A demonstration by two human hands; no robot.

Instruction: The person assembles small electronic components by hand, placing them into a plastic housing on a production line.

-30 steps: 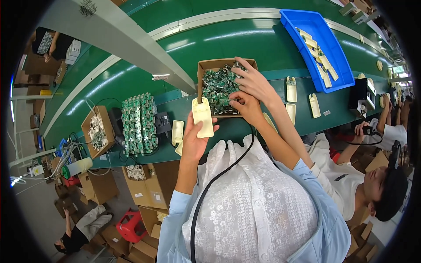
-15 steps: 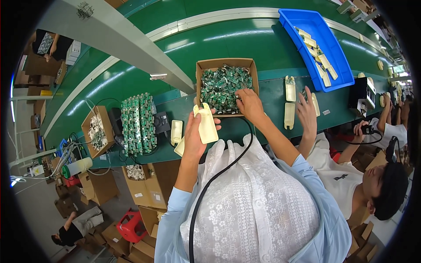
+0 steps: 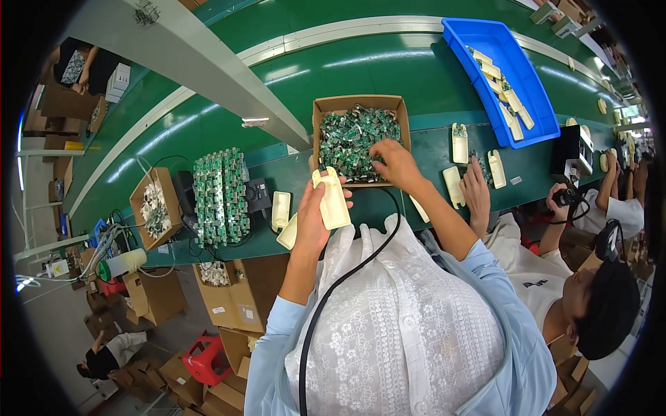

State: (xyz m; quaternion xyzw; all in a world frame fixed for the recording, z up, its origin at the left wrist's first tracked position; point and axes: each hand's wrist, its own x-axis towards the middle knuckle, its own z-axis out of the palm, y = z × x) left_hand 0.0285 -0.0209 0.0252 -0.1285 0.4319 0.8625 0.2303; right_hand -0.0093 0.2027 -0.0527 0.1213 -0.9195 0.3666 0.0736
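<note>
My left hand (image 3: 310, 220) grips a cream plastic shell (image 3: 334, 206), hollow side toward me, its notched end pointing away. Just to the right, my right hand (image 3: 397, 166) reaches over the near right part of a cardboard box (image 3: 404, 119). Small green circuit boards (image 3: 357, 135) fill that box in a loose heap. The right fingers are curled down onto the boards; whatever their tips pinch is hidden. More cream shells lie left of my left hand, one flat (image 3: 280, 211) and another (image 3: 288, 233) partly covered by my wrist.
A co-worker's hand (image 3: 476, 194) is near several cream shells (image 3: 459, 144) on the right. Beyond stands a blue bin (image 3: 548, 123) holding more shells. To the left are stacked board panels (image 3: 220, 197) and a box of white parts (image 3: 170, 229). A black cable (image 3: 333, 288) crosses my front.
My right hand has shifted slightly left over the boards, its fingers more bent. The shell in my left hand has turned a little. The co-worker's hand has come down toward the table.
</note>
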